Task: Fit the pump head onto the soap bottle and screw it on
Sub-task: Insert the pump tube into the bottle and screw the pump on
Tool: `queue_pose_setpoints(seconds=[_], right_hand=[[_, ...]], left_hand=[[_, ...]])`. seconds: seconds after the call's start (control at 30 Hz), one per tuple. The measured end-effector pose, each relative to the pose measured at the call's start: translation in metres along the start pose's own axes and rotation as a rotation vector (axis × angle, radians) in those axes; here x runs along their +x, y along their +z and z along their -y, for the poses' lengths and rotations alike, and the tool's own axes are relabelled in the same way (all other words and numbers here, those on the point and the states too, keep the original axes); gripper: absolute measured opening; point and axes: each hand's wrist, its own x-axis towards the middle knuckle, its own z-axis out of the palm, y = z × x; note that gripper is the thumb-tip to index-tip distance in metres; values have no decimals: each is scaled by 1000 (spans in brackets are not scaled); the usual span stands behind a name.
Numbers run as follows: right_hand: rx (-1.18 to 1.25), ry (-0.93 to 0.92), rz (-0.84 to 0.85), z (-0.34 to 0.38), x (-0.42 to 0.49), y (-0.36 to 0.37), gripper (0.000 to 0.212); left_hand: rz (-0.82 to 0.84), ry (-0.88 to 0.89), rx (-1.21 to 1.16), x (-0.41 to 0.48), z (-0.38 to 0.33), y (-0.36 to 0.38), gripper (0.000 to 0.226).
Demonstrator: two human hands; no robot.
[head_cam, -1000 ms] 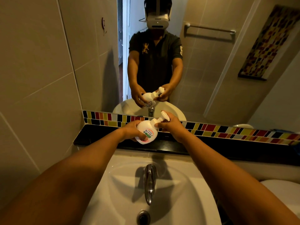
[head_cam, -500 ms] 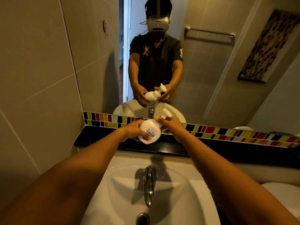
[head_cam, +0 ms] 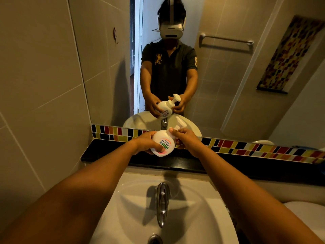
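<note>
A round white soap bottle (head_cam: 162, 143) with a green and pink label is held tilted above the black ledge, its top leaning right and away from me. My left hand (head_cam: 145, 143) wraps its body from the left. The white pump head (head_cam: 180, 125) sits on the bottle's neck, nozzle pointing up and away. My right hand (head_cam: 185, 139) grips the collar of the pump head with fingers and thumb. The mirror repeats both hands and the bottle.
A white sink basin (head_cam: 202, 217) with a chrome tap (head_cam: 162, 203) lies below my arms. A black ledge (head_cam: 246, 164) and a coloured tile strip (head_cam: 263, 149) run under the mirror (head_cam: 228, 76). A tiled wall (head_cam: 38, 85) stands at the left.
The bottle has stayed in both hands at the same place. My right hand has shifted its grip around the pump collar, and the pump's nozzle now points more upright.
</note>
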Motion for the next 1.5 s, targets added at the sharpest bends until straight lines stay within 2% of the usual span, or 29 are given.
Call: queue_pose_setpoints(seconds=[0.1,0.27,0.4,0.53,0.7,0.9,1.07,1.27,1.5], right_hand=[[55,22,40,-1,1,-2,49],[144,47,60,-4,2,-10,33],[119,30,26,-7,3,-8,44],[110,38,4,-4,1,-5,43],[142,86,89,-1,2,-9,48],[158,138,68,-1,3,-9,39],[98,156,65,-3,3,-7,48],[204,161,116,0,-1,-11,35],[168,163,58,-6,1,-9,42]], left_hand=[[4,7,8,0,-1,-2,59],[5,8,7,-1,-2,-3,57],[16,16,34,-1,-3,0,55],[16,9,45,0,-3,2,54],[10,3,45,0,-1,0,54],[5,-7,57,0,-1,0,56],[8,-2,60,2,-1,2,52],[-5,-9,39,4,0,0,55],[-1,-4,72,5,1,6,58]])
